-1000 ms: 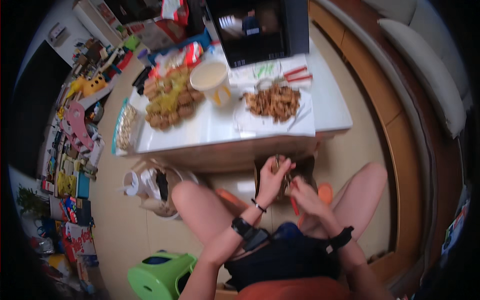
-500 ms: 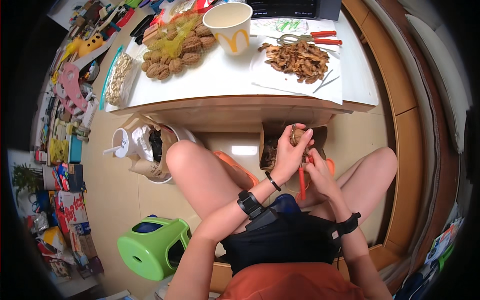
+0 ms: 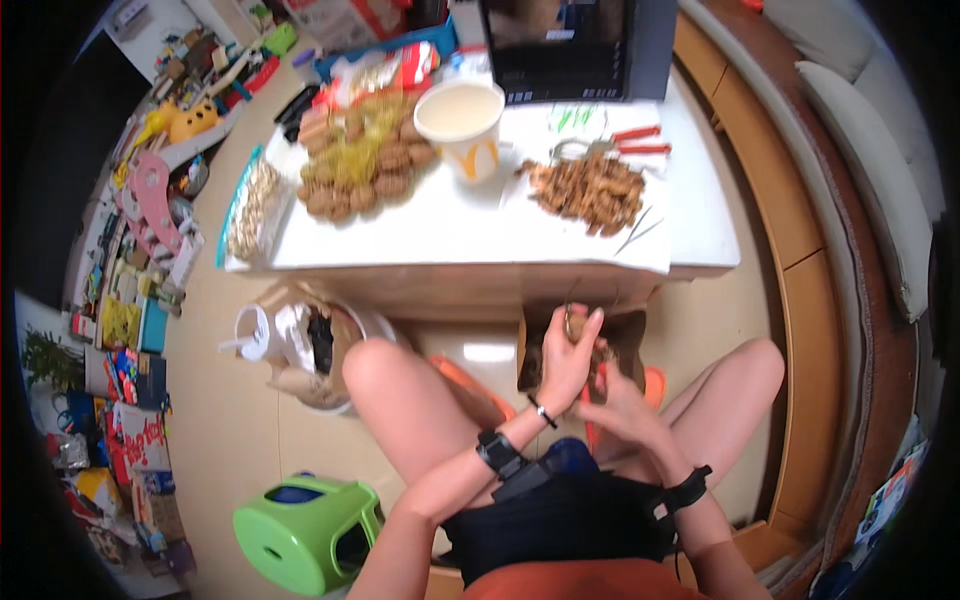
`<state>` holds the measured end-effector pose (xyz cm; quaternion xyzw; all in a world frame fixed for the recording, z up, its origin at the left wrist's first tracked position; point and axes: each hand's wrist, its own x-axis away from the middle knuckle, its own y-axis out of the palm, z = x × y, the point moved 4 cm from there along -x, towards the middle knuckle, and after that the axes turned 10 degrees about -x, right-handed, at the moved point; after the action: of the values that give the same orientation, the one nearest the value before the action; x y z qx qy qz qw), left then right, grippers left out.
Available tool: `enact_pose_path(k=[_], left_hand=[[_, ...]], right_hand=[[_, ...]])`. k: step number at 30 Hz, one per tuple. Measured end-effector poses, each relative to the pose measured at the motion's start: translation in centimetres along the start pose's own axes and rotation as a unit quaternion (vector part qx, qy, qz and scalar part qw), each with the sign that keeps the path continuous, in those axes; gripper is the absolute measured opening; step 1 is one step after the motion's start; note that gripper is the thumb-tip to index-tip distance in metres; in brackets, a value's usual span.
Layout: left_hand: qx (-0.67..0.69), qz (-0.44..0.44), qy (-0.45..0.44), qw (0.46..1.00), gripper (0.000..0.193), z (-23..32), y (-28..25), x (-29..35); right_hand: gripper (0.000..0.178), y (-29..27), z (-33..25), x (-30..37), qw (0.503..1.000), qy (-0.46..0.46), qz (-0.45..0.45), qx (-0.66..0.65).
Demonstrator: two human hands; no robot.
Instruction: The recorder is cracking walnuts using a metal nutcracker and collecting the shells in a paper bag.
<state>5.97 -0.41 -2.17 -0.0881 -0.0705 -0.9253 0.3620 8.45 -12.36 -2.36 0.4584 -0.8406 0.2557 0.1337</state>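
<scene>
The white tabletop (image 3: 440,225) in front of you is crowded: a heap of whole walnuts (image 3: 360,165), a paper cup (image 3: 462,125) and a spread of broken shell pieces (image 3: 590,190) lying close to the near edge. A knee or elbow bumping that edge could roll nuts off or tip the cup, I judge.

Below it, the brown cardboard box (image 3: 630,335) sits on the floor between your knees, and your hands work right over its opening. If you drift sideways, fragments would likely miss the box and scatter on the floor.

Your left hand (image 3: 568,362) has its fingers closed round a walnut (image 3: 577,328), held above the box, touching your right hand (image 3: 612,405). That hand is wrapped round a red-handled tool (image 3: 590,408) whose working end is hidden, so I cannot tell how it meets the nut.

The main risk, as I see it: your left fingertips lie very near where the tool bites. A round shell can slip or burst under pressure, and then the tool could pinch or jab those fingers.
</scene>
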Motion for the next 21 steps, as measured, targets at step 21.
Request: enact_pose_path(k=[21], left_hand=[[0.153,0.061,-0.055,0.985,0.037,0.2,-1.5,-1.7]], right_hand=[[0.055,2.6,-2.1,-0.6,0.993,-0.042,0.076,0.075]])
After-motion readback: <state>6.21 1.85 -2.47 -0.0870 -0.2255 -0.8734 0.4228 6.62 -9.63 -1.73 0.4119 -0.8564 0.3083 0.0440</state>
